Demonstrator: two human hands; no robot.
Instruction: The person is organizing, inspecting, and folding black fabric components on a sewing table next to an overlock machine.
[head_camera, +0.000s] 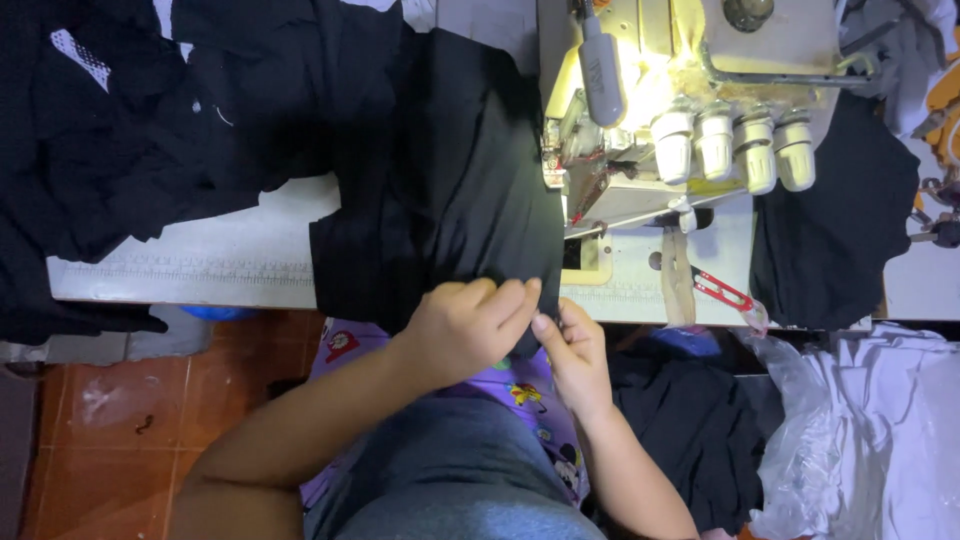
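The person sits at a white sewing table and holds a black cloth with both hands. The left hand is closed over the lower edge of the cloth, fingers curled and pinching it. The right hand pinches the same edge just beside it, and the fingertips of the two hands touch. The cloth lies on the table and reaches up to the left side of the overlock sewing machine, where a small lamp is shining. A red thread snipper lies on the table at the right. More black fabric is piled at the left, and white fabric lies low at the right.
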